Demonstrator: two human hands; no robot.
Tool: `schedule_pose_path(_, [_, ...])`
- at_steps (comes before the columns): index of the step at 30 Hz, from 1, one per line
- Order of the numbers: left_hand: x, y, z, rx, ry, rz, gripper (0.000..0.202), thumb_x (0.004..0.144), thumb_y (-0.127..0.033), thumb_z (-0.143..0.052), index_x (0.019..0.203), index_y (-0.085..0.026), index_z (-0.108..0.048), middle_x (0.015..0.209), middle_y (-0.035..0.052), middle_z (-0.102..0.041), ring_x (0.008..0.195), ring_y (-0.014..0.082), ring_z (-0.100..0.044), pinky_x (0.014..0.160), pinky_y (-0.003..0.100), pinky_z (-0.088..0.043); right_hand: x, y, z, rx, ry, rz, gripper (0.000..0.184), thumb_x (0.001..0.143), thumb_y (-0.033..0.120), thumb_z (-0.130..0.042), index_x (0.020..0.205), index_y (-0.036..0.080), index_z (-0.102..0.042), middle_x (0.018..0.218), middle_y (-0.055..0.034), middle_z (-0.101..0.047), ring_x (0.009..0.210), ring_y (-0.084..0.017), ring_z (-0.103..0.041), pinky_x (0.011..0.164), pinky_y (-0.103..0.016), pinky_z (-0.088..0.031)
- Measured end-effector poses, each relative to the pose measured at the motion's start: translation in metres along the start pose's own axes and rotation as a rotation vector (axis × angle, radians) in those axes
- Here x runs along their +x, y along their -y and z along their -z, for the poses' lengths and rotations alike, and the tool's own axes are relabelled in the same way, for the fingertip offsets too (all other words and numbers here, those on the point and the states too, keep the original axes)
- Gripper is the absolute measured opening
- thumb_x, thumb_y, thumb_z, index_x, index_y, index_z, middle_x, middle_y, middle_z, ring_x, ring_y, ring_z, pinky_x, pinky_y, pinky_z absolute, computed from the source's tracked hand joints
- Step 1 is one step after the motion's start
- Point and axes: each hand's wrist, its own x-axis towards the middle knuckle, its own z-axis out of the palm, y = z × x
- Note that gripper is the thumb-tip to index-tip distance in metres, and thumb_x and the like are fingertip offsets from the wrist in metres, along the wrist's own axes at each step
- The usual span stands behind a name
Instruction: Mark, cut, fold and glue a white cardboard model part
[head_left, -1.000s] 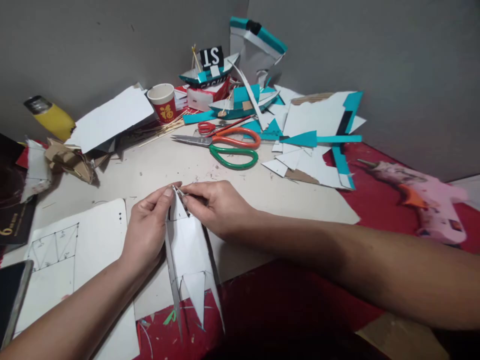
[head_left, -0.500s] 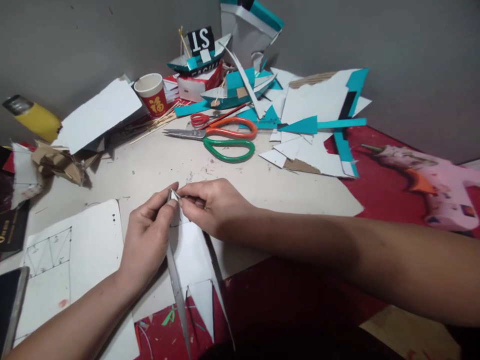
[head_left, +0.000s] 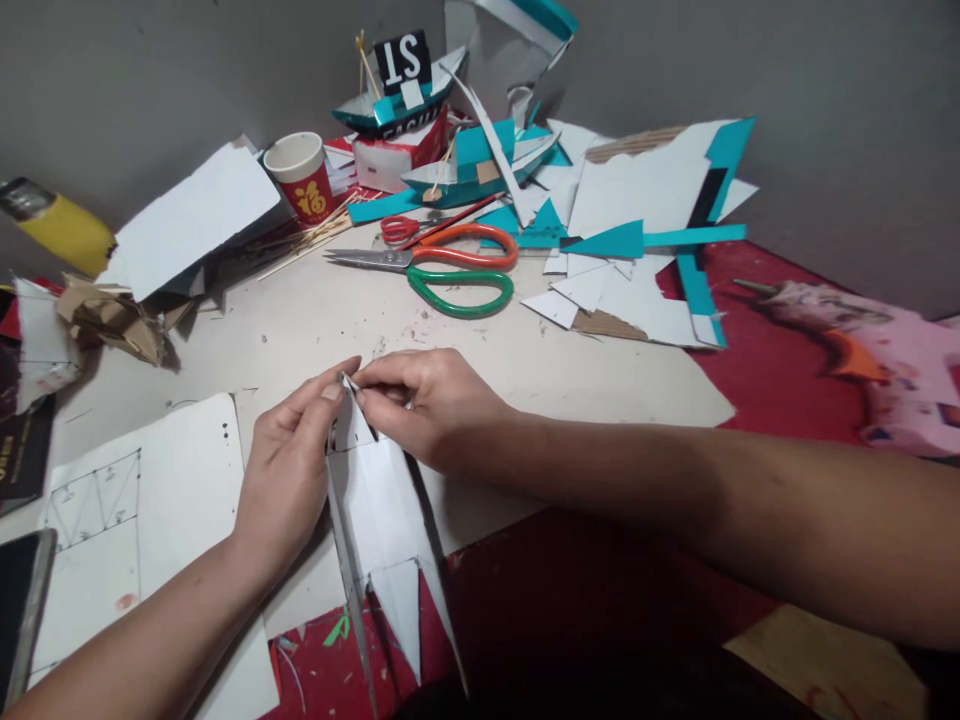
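A white folded cardboard piece (head_left: 379, 510) with raised side walls and pointed tabs lies on the table in front of me. My left hand (head_left: 289, 470) pinches its pointed far tip from the left. My right hand (head_left: 424, 400) pinches the same tip from the right, fingers closed on the flaps. The two sets of fingertips meet at the tip. The piece's near end reaches over the red table surface.
Orange- and green-handled scissors (head_left: 442, 270) and small red scissors (head_left: 397, 230) lie beyond my hands. Teal-and-white cardboard scraps (head_left: 645, 240), paper boats (head_left: 397, 100), a red paper cup (head_left: 304, 178), skewers, a pink glue gun (head_left: 862, 350) at right, a drawn-on sheet (head_left: 142, 500) at left.
My hands stay pinched on the tip of the cardboard piece. The view has tilted slightly, so the clutter at the back sits higher in the picture.
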Motion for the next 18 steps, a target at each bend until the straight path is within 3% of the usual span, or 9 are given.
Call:
schedule_pose_path(14, [-0.002, 0.001, -0.001, -0.043, -0.001, -0.023, 0.021, 0.080, -0.036, -0.072, 0.097, -0.025, -0.078, 0.095, 0.0026, -0.077, 0.097, 0.0225, -0.067, 0.091, 0.031, -0.050, -0.001, 0.003, 0.003, 0.102, 0.014, -0.098, 0.010, 0.078, 0.016, -0.057, 0.077, 0.014, -0.067, 0.057, 0.0055, -0.052, 0.052, -0.007, -0.045, 0.051, -0.020, -0.036])
schedule_pose_path(18, [-0.004, 0.000, 0.000, -0.033, -0.016, -0.015, 0.017, 0.081, -0.033, -0.071, 0.093, -0.024, -0.078, 0.093, 0.0020, -0.076, 0.094, 0.0204, -0.067, 0.088, 0.030, -0.050, -0.002, 0.014, 0.010, -0.056, 0.089, -0.153, 0.005, 0.075, 0.020, -0.061, 0.072, 0.016, -0.061, 0.057, 0.0062, -0.047, 0.051, -0.007, -0.041, 0.049, -0.021, -0.031])
